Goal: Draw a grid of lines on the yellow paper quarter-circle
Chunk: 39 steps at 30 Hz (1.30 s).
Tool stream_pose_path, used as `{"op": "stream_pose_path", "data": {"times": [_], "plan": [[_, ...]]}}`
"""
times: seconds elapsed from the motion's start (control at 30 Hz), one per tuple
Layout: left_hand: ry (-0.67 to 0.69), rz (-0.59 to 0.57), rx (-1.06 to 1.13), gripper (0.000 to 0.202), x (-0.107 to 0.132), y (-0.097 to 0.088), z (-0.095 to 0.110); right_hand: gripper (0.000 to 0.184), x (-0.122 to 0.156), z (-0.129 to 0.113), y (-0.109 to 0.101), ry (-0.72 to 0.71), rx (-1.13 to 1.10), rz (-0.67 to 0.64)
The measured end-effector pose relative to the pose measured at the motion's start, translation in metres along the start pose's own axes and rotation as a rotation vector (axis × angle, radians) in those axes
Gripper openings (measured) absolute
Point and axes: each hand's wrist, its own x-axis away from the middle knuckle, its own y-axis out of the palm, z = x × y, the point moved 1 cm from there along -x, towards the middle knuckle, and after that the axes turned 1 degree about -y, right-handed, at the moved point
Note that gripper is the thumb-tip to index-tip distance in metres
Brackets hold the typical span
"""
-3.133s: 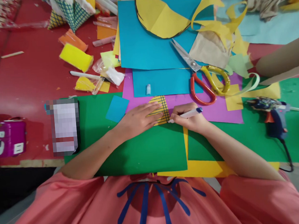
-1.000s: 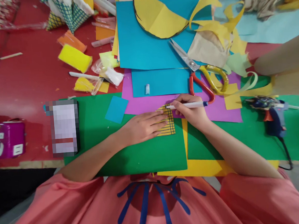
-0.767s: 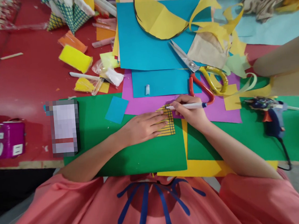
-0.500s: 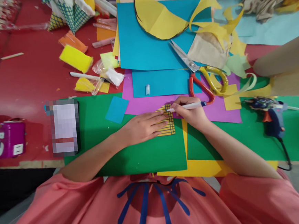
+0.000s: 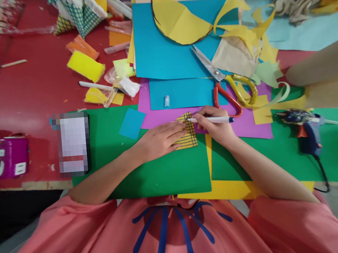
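Note:
A small yellow paper piece (image 5: 190, 140) with dark ruled lines lies on the green sheet (image 5: 161, 177), overlapping purple paper. My left hand (image 5: 161, 142) rests flat across its left part, fingers stretched out and hiding that side. In my right hand (image 5: 214, 125) is a white marker (image 5: 219, 119) with a dark blue end, gripped between thumb and fingers. Its tip touches the yellow piece near the upper right, where lines cross. A small pale cap-like bit (image 5: 166, 101) lies on the blue strip above.
Scissors (image 5: 217, 74) with red and yellow handles lie beyond my right hand. A glue gun (image 5: 310, 131) is at the right, a phone-like object (image 5: 73, 143) at the left. Yellow half-round paper (image 5: 181, 20) and wrapped clay packs (image 5: 86, 66) lie farther back.
The yellow piece has turned slightly and its lower edge has shifted up under my left hand. The marker now lies more level, its tip a little higher on the piece.

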Motion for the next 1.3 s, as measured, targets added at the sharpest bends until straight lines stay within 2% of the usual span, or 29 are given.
{"op": "stream_pose_path", "data": {"times": [0.3,0.87,1.1,1.3], "plan": [[-0.02,0.033,0.062,0.036,0.0008,-0.0019,-0.0008,0.021,-0.0011,-0.0017,0.0012,-0.036,0.067,-0.02],[-0.022,0.05,0.073,0.035,0.0014,-0.0023,-0.0008,0.019,-0.0011,-0.0053,0.0005,0.02,0.062,-0.095],[-0.087,-0.003,0.066,0.038,0.0017,-0.0004,-0.0061,0.023,0.0025,-0.0011,-0.002,0.028,-0.058,-0.007],[-0.092,0.037,0.012,0.034,0.0022,-0.0005,-0.0074,0.022,0.002,0.0007,0.0011,0.007,0.006,-0.061]]}}
